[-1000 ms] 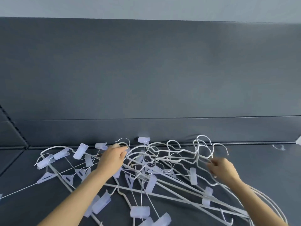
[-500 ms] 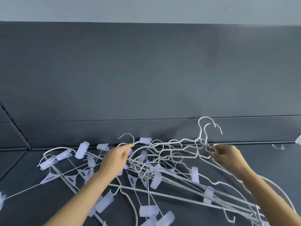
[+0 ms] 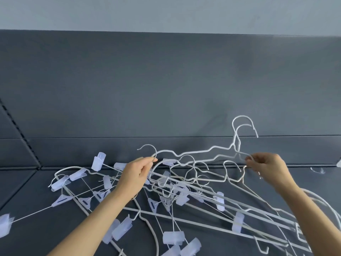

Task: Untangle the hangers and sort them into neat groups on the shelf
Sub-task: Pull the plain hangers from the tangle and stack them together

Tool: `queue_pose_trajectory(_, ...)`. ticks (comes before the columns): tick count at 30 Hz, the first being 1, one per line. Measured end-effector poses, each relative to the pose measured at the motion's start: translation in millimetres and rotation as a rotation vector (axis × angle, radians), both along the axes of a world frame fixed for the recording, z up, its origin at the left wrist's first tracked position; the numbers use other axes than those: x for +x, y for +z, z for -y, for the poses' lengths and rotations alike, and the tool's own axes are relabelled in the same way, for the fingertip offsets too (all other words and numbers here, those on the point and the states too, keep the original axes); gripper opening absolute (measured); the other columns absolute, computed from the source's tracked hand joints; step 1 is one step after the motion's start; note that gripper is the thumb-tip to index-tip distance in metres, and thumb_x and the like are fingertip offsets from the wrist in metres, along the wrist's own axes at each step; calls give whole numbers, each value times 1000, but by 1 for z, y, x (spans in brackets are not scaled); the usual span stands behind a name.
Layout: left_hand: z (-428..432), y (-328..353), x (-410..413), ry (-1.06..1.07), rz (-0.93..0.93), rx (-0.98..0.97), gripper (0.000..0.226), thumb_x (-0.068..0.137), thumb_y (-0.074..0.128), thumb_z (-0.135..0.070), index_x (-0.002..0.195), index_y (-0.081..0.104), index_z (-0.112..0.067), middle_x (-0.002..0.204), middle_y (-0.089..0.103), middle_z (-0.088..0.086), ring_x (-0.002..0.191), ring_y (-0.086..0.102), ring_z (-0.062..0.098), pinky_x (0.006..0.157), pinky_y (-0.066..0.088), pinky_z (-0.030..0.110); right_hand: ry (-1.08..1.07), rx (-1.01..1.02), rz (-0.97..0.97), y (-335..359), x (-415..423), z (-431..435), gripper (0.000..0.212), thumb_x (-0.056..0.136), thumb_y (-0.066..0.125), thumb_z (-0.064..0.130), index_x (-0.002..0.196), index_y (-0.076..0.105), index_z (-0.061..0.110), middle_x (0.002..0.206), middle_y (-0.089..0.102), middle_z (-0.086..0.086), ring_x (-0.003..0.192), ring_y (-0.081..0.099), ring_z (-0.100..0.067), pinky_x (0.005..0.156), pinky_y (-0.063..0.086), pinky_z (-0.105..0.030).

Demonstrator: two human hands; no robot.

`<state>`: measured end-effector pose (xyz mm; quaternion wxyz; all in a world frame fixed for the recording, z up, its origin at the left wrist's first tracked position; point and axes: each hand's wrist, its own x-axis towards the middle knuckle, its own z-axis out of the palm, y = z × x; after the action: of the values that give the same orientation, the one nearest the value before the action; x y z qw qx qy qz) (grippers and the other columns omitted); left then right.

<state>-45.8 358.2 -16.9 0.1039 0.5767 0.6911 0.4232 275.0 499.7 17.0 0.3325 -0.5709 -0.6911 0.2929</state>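
Moved: the right hand has risen and drawn a pair of white-coated wire hangers up off the heap. Their hooks lay low among the others a second ago and now stand high against the back panel.
Left hand: the left hand has shifted little. It sits at the far left of the knot, thumb and forefinger pinching the stem of a thin silver metal hook.
Right fingers: the fingertips pinch the wire just right of the pair's necks, and the other fingers are loosely curled.
Tangle: the heap of white wire hangers, many carrying translucent plastic clips, lies on the shelf between and nearer than the hands, sprawling left and right.
Meaning: the pair looks nearly freed, though its left shoulders still dip into the heap and may snag. No sorted group shows yet, so the task seems to be at an early stage.
Surface: a dark grey padded shelf, matte, with a seam running at the left.
Room: a dark grey back panel rises at the far edge, with a pale wall above it. A small white scrap lies at the far right.
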Motion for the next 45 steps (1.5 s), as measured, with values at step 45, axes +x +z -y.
queue_pose_trajectory(45,4,-29,-8,183,-290,-274,18,84,59,-19,83,41,-18,74,44,-7,74,44,18,65,30,28,-39,140,85,24,-8,7,23,85,62,20,62,65,17,62,60,-21,60,45,-29,62,39,-29)
